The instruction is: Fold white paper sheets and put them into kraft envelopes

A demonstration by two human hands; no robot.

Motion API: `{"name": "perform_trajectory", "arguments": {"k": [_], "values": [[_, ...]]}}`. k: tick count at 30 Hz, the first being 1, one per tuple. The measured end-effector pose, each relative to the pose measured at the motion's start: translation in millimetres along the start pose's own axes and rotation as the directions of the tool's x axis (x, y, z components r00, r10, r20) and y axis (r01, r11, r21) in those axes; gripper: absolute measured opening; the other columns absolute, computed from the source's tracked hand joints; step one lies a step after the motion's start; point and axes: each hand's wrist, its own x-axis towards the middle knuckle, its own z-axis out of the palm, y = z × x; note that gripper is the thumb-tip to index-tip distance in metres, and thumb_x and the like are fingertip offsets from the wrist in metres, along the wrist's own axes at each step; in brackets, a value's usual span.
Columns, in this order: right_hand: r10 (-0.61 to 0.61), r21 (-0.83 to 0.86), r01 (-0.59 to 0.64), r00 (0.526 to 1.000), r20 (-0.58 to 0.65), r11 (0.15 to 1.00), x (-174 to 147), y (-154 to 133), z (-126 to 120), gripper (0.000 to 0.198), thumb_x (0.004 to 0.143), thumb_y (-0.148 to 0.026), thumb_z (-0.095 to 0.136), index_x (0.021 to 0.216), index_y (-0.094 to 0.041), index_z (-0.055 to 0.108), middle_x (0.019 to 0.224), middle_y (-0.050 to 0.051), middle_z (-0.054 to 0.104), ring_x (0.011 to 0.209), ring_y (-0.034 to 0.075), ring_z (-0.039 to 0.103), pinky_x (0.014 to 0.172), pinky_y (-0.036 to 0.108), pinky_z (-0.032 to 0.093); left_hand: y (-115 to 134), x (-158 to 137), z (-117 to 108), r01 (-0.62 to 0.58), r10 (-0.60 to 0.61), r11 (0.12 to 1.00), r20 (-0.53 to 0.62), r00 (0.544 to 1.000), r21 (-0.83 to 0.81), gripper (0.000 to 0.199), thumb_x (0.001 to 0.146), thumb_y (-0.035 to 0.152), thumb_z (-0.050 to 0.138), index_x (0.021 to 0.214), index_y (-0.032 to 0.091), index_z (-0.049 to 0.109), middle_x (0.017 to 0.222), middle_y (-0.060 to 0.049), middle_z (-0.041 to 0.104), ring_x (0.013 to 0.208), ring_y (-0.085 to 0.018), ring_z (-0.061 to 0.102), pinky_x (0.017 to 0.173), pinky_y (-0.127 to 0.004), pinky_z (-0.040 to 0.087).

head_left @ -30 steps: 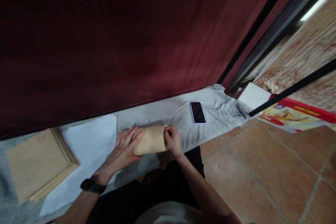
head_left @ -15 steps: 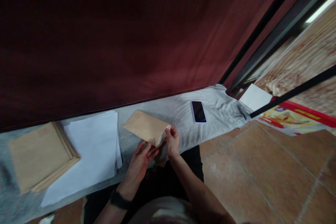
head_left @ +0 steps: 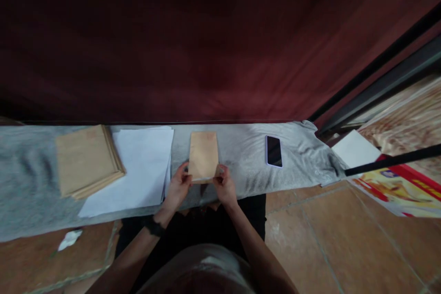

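Note:
A brown paper envelope (head_left: 203, 154) lies straight in front of me, its near end toward my body and a thin pale edge showing there. My left hand (head_left: 179, 183) pinches its near left corner. At the near right corner, my right hand (head_left: 224, 184) grips it between thumb and fingers. Left of the envelope is a stack of white paper sheets (head_left: 144, 161). A pile of larger-looking brown envelopes (head_left: 87, 158) partly covers those sheets.
A grey cloth (head_left: 237, 147) covers the narrow surface. On it, to the right, lies a phone (head_left: 274, 151) with a dark screen. Dark red fabric (head_left: 206, 55) rises behind. A colourful printed box (head_left: 396, 188) and a black bar (head_left: 396, 161) are at the right.
The envelope has turned from slanting to pointing straight away from me. My left hand has moved from under its near edge to its left corner. The camera view has also shifted.

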Motion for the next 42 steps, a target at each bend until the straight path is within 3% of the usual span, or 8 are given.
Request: {"name": "perform_trajectory", "arguments": {"k": [4,8,12,16,19,26,32,42], "values": [[-0.064,-0.309,0.088,0.994,0.086,0.947,-1,-5,0,0.052,0.086,-0.021,0.055,0.138,-0.022,0.051,0.090,0.005,0.074,0.073,0.022,0.069,0.068,0.030,0.053,-10,-8,-3,-0.253,0.277,0.906,-0.025,0.960,0.338,0.045,0.085,0.023,0.056,0.129,0.022,0.059,0.112,-0.008,0.063,0.096,-0.022,0.066,0.090,-0.041,0.056],[-0.072,-0.482,0.120,0.990,0.118,0.868,-4,-11,-3,0.051,0.092,-0.023,0.054,0.143,-0.023,0.049,0.107,0.010,0.072,0.080,0.024,0.071,0.073,0.033,0.053,-10,-16,-4,-0.461,0.471,0.690,0.137,0.872,0.558,0.044,0.091,0.022,0.053,0.135,0.022,0.057,0.142,-0.012,0.052,0.128,-0.029,0.054,0.108,-0.048,0.047],[-0.089,-0.606,0.165,0.984,0.153,0.778,-7,-15,-7,0.041,0.095,-0.023,0.054,0.136,-0.023,0.057,0.110,0.013,0.067,0.083,0.025,0.069,0.075,0.035,0.052,-10,-11,-10,-0.598,0.469,0.509,0.383,0.795,0.619,0.041,0.096,0.021,0.048,0.136,0.023,0.059,0.148,-0.009,0.053,0.135,-0.028,0.049,0.112,-0.049,0.043],[-0.232,-0.627,0.321,0.947,0.222,0.710,-6,-14,-13,0.038,0.097,-0.023,0.053,0.134,-0.021,0.060,0.125,0.016,0.061,0.108,0.030,0.061,0.091,0.041,0.050,-11,0,-19,-0.672,0.432,0.412,0.517,0.739,0.616,0.050,0.092,0.011,0.048,0.139,0.024,0.058,0.147,-0.009,0.056,0.139,-0.026,0.046,0.115,-0.047,0.040],[-0.300,-0.603,0.408,0.913,0.276,0.685,-2,-10,-16,0.041,0.097,-0.020,0.053,0.138,-0.021,0.058,0.140,0.016,0.054,0.119,0.030,0.054,0.101,0.045,0.045,-11,6,-27,-0.708,0.396,0.367,0.587,0.706,0.603,0.061,0.087,0.003,0.044,0.143,0.023,0.053,0.149,-0.009,0.055,0.142,-0.024,0.045,0.117,-0.045,0.039],[-0.324,-0.559,0.467,0.883,0.341,0.685,4,-8,-20,0.040,0.095,-0.017,0.054,0.133,-0.023,0.062,0.136,0.011,0.059,0.121,0.027,0.054,0.104,0.042,0.044,-13,10,-37,-0.745,0.383,0.357,0.639,0.667,0.564,0.072,0.084,-0.005,0.038,0.145,0.031,0.049,0.152,-0.005,0.053,0.144,-0.019,0.044,0.119,-0.042,0.038],[-0.315,-0.553,0.467,0.881,0.352,0.690,3,-7,-22,0.035,0.095,-0.018,0.054,0.129,-0.023,0.064,0.130,0.010,0.061,0.117,0.026,0.055,0.104,0.042,0.044,-12,7,-35,-0.744,0.340,0.308,0.661,0.669,0.593,0.065,0.085,-0.005,0.037,0.141,0.024,0.054,0.152,-0.010,0.052,0.144,-0.021,0.044,0.118,-0.045,0.037],[-0.352,-0.521,0.493,0.868,0.351,0.697,10,-5,-26,0.032,0.097,-0.017,0.052,0.126,-0.019,0.065,0.128,0.012,0.061,0.116,0.025,0.057,0.102,0.040,0.047,-2,3,-39,-0.774,0.390,0.287,0.668,0.633,0.565,0.059,0.086,-0.002,0.044,0.136,0.026,0.057,0.146,-0.008,0.057,0.139,-0.021,0.048,0.115,-0.040,0.037]]}}
